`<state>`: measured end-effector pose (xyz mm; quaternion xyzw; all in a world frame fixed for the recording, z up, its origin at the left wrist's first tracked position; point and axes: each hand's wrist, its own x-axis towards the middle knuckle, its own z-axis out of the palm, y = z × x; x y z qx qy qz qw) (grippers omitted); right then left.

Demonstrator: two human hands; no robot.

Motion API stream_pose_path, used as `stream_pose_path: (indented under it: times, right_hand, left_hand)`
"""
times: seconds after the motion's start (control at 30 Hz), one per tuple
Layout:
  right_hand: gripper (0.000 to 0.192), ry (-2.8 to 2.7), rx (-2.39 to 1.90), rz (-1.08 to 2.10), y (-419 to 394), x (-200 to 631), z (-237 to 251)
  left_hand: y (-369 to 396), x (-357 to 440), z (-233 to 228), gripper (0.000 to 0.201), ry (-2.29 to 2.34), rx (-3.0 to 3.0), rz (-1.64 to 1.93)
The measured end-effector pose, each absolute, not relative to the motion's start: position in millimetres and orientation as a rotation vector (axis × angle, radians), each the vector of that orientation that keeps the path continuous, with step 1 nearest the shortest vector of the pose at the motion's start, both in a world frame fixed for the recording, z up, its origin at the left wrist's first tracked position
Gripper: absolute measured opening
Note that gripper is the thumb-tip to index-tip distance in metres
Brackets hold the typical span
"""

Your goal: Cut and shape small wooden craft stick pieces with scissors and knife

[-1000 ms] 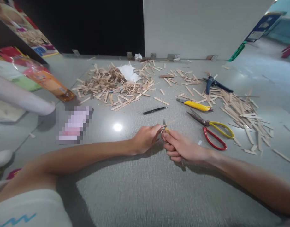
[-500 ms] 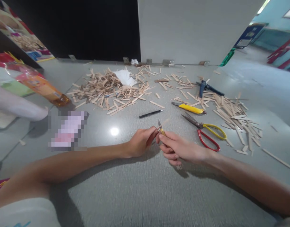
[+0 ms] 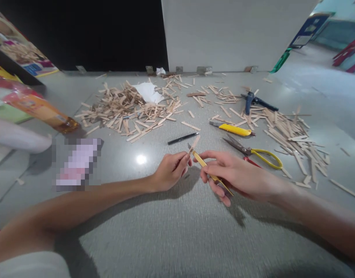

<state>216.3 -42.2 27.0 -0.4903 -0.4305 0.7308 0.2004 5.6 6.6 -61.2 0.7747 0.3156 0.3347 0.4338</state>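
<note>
My left hand [image 3: 172, 172] pinches a small flat wooden stick [image 3: 196, 142], whose free end points up and away from me. A slim yellow craft knife [image 3: 204, 164] rests in my right hand [image 3: 228, 172], its blade tip against or close beside the stick. Its handle runs back between thumb and fingers, and the lower fingers are loosely curled. Just beyond the hands lies a black pen [image 3: 183, 138]. A yellow box cutter [image 3: 233, 129] and scissors [image 3: 252, 151] with one yellow and one red handle lie to the right.
A heap of short wooden sticks [image 3: 116, 110] with a white paper [image 3: 148, 92] lies at back left, and longer sticks [image 3: 296, 139] at right. Dark blue pliers-like tool [image 3: 249, 102] sits among them. A bottle [image 3: 50, 110] and blurred-out phone-shaped item [image 3: 78, 162] are at left.
My right hand has loosened and shifted slightly right, showing more of the craft knife's handle. The stick in my left hand now points more upright. The view has shifted slightly.
</note>
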Motion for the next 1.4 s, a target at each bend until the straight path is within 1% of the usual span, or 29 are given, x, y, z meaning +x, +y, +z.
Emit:
stream_pose_path:
  times: [0.23,0.37,0.4,0.47,0.53,0.6,0.67,0.73,0.8,0.83,0.87,0.93,1.0,1.1,1.2,1.3,1.4]
  right_hand:
    - [0.031,-1.373,-1.566,1.953,-41,218,38]
    - [0.024,-1.575,-1.743,1.828,-39,220,43]
    - [0.02,-1.69,-1.807,1.739,-39,220,42]
    - [0.016,-1.982,-1.886,1.459,-38,222,36]
    - [0.019,-2.235,-1.845,1.153,-39,223,28]
    - [0.02,-2.375,-1.776,0.952,-40,225,20]
    - [0.017,-2.505,-1.738,0.794,-41,226,15]
    - [0.013,-2.683,-1.693,0.58,-41,226,14]
    - [0.028,-2.837,-1.612,0.356,-39,227,16]
    - [0.035,-2.864,-1.586,0.266,-38,228,18]
    - [0.037,-2.857,-1.573,0.21,-36,230,19]
    - [0.03,-2.775,-1.559,0.215,-33,234,21]
    - [0.021,-2.65,-1.554,0.294,-29,237,20]
    - [0.023,-2.497,-1.561,0.455,-27,236,18]
    - [0.031,-2.398,-1.573,0.735,-28,232,23]
    - [0.037,-2.301,-1.595,1.063,-30,231,32]
    - [0.033,-2.123,-1.599,1.358,-35,231,33]
  left_hand:
    - [8,6,-62,0.047,0.745,1.837,0.781]
    - [9,6,-64,0.039,0.754,1.746,0.76]
    - [10,7,-64,0.039,0.755,1.711,0.748]
    - [11,7,-64,0.044,0.72,1.625,0.713]
    - [13,7,-63,0.05,0.651,1.531,0.667]
    - [14,7,-63,0.051,0.587,1.469,0.631]
    - [14,7,-63,0.052,0.555,1.431,0.602]
    - [14,7,-64,0.058,0.536,1.395,0.602]
    - [15,6,-65,0.07,0.529,1.368,0.627]
    - [15,6,-66,0.073,0.535,1.359,0.662]
    - [16,5,-67,0.072,0.551,1.364,0.71]
    - [17,4,-69,0.06,0.622,1.466,0.816]
    - [17,3,-71,0.05,0.702,1.633,0.874]
    - [15,4,-73,0.039,0.754,1.826,0.842]
    - [10,5,-72,0.025,0.762,1.935,0.833]
    - [5,5,-73,0.031,0.75,2.044,0.811]
    - [1,3,-74,0.03,0.734,2.13,0.789]
